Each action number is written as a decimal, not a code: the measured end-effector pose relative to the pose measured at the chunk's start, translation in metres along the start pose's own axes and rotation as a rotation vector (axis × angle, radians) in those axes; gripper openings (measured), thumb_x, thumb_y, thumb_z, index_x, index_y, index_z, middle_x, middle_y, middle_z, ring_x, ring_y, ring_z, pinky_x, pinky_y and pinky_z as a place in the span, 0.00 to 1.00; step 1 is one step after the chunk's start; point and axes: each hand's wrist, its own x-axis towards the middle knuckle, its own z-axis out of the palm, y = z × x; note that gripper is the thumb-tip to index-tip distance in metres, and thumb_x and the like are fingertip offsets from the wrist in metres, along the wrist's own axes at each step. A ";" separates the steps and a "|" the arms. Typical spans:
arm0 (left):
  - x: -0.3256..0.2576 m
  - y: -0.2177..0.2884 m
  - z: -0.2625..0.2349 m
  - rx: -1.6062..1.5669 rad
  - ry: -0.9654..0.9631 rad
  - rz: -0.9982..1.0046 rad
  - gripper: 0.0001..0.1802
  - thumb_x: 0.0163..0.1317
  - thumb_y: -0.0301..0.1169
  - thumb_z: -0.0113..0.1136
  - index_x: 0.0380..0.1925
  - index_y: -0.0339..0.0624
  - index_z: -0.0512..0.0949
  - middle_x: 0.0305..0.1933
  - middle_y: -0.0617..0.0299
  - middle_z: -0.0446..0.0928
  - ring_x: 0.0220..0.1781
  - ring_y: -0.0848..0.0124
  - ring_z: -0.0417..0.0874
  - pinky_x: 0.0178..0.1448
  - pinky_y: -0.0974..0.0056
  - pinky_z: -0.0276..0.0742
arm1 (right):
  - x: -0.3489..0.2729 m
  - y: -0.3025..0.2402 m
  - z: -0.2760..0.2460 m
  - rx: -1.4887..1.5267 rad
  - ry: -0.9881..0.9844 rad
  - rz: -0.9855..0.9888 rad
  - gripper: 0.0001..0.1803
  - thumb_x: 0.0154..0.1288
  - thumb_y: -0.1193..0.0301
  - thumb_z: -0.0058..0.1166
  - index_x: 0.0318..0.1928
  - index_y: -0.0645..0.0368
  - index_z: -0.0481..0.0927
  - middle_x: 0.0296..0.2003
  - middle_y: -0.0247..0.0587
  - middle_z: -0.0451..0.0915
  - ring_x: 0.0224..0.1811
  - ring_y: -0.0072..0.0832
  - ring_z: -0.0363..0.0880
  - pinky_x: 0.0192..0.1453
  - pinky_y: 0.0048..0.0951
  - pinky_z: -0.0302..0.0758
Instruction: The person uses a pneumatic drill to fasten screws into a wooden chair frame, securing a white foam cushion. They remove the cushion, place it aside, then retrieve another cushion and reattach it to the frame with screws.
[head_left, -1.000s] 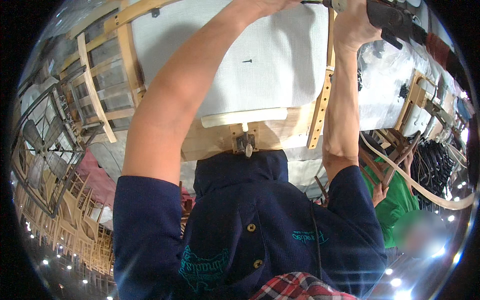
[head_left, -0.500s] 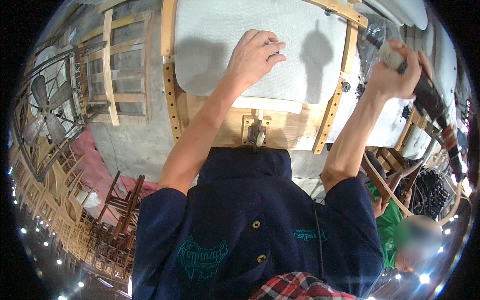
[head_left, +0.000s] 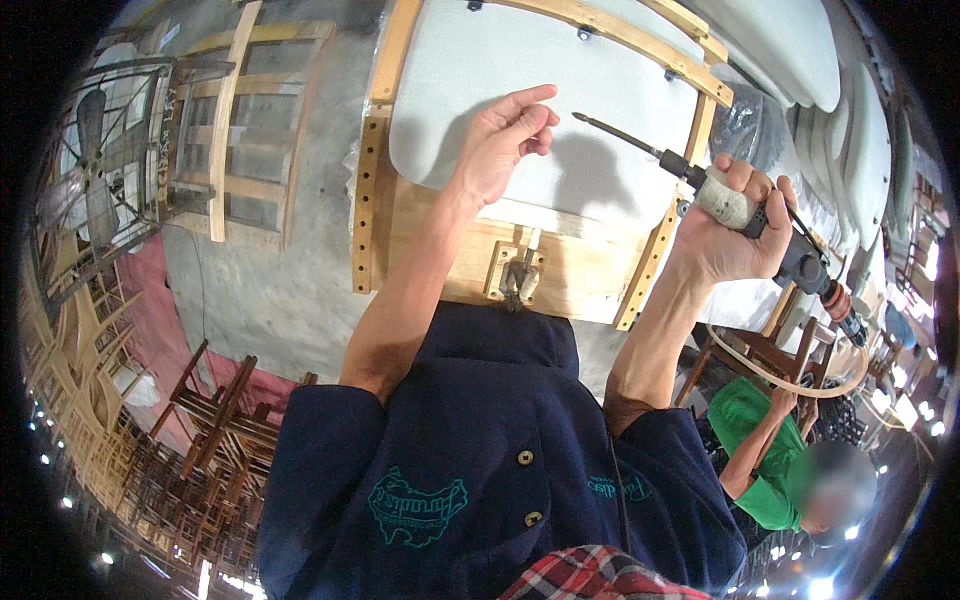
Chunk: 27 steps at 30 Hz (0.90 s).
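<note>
Hands first, nearest the camera. Right hand (head_left: 735,235), at 3 o'clock, is gripping a pneumatic screwdriver (head_left: 745,210) around its taped grip, fingers clenched; the long bit is pointing toward 10 o'clock over the panel, tip apparently clear of it. An air hose (head_left: 790,375) is trailing from the tool's tail toward 4 o'clock. Judgement: the tool is rigid and fairly heavy, best held at the wrapped grip. Left hand (head_left: 500,150), at 12 o'clock, is resting on the white padded panel (head_left: 480,70), fingers loosely curled, holding nothing. Panel is sitting inside a wooden chair frame (head_left: 372,190); likely soft-faced, stiff-backed, best steadied by the rails. Farther off, stacked chair frames (head_left: 235,150) are standing at 10 o'clock.
</note>
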 end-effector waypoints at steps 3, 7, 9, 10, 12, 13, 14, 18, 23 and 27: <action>-0.010 0.004 -0.007 -0.065 0.006 0.013 0.14 0.72 0.30 0.64 0.54 0.37 0.83 0.40 0.60 0.84 0.37 0.77 0.81 0.44 0.70 0.80 | -0.007 0.007 0.012 0.005 -0.016 0.038 0.11 0.64 0.67 0.53 0.46 0.53 0.77 0.23 0.35 0.72 0.27 0.33 0.75 0.48 0.51 0.76; -0.017 0.009 -0.013 -0.147 -0.021 -0.008 0.13 0.72 0.31 0.65 0.52 0.36 0.82 0.41 0.60 0.84 0.38 0.76 0.82 0.47 0.70 0.81 | -0.008 0.016 0.011 0.055 -0.141 0.081 0.12 0.62 0.67 0.53 0.46 0.53 0.78 0.22 0.32 0.72 0.27 0.33 0.76 0.48 0.51 0.75; -0.019 0.011 -0.014 -0.162 -0.032 -0.001 0.13 0.72 0.32 0.65 0.51 0.37 0.82 0.40 0.61 0.84 0.38 0.76 0.82 0.46 0.70 0.81 | -0.010 0.018 0.019 0.016 -0.103 0.075 0.13 0.62 0.67 0.53 0.47 0.53 0.78 0.22 0.33 0.72 0.26 0.33 0.76 0.48 0.51 0.75; -0.019 0.011 -0.015 -0.171 -0.043 0.004 0.13 0.72 0.32 0.64 0.51 0.37 0.82 0.40 0.61 0.83 0.37 0.76 0.81 0.46 0.70 0.81 | -0.012 0.019 0.022 -0.004 -0.082 0.071 0.13 0.62 0.67 0.53 0.47 0.54 0.78 0.23 0.33 0.71 0.26 0.33 0.76 0.48 0.52 0.75; -0.017 0.010 -0.017 -0.173 -0.074 0.010 0.13 0.72 0.32 0.64 0.51 0.37 0.83 0.39 0.62 0.83 0.37 0.76 0.81 0.45 0.69 0.80 | -0.014 0.020 0.027 -0.021 -0.073 0.071 0.14 0.62 0.67 0.53 0.47 0.54 0.78 0.23 0.34 0.71 0.27 0.33 0.76 0.47 0.52 0.75; -0.015 0.009 -0.020 -0.168 -0.092 0.011 0.13 0.72 0.33 0.64 0.51 0.37 0.83 0.38 0.62 0.83 0.37 0.76 0.81 0.45 0.70 0.80 | -0.014 0.021 0.029 -0.030 -0.068 0.070 0.14 0.62 0.67 0.53 0.48 0.55 0.78 0.23 0.34 0.71 0.27 0.33 0.76 0.47 0.52 0.75; -0.013 0.010 -0.021 -0.162 -0.110 0.014 0.13 0.72 0.33 0.64 0.50 0.37 0.83 0.38 0.62 0.83 0.36 0.76 0.81 0.44 0.70 0.80 | -0.014 0.021 0.028 -0.036 -0.085 0.064 0.14 0.62 0.67 0.53 0.48 0.55 0.78 0.23 0.34 0.71 0.27 0.34 0.76 0.47 0.53 0.75; -0.012 0.019 -0.024 0.058 -0.126 0.008 0.12 0.73 0.33 0.63 0.48 0.37 0.84 0.36 0.63 0.83 0.35 0.77 0.79 0.43 0.70 0.78 | -0.010 0.020 0.027 -0.056 -0.126 0.087 0.14 0.63 0.68 0.52 0.48 0.55 0.78 0.24 0.34 0.71 0.28 0.34 0.77 0.46 0.53 0.76; -0.002 0.039 -0.030 0.318 -0.212 -0.052 0.12 0.74 0.34 0.63 0.49 0.37 0.84 0.35 0.64 0.83 0.35 0.77 0.79 0.42 0.71 0.77 | -0.007 0.023 0.035 -0.078 -0.123 0.088 0.14 0.64 0.69 0.50 0.49 0.55 0.77 0.24 0.35 0.71 0.28 0.34 0.76 0.48 0.52 0.76; 0.016 0.038 -0.030 0.112 -0.112 -0.004 0.16 0.73 0.38 0.64 0.51 0.36 0.84 0.36 0.62 0.85 0.36 0.76 0.81 0.42 0.71 0.78 | -0.005 0.043 0.040 -0.050 -0.200 0.002 0.13 0.66 0.70 0.47 0.50 0.56 0.75 0.22 0.38 0.73 0.29 0.34 0.77 0.51 0.51 0.77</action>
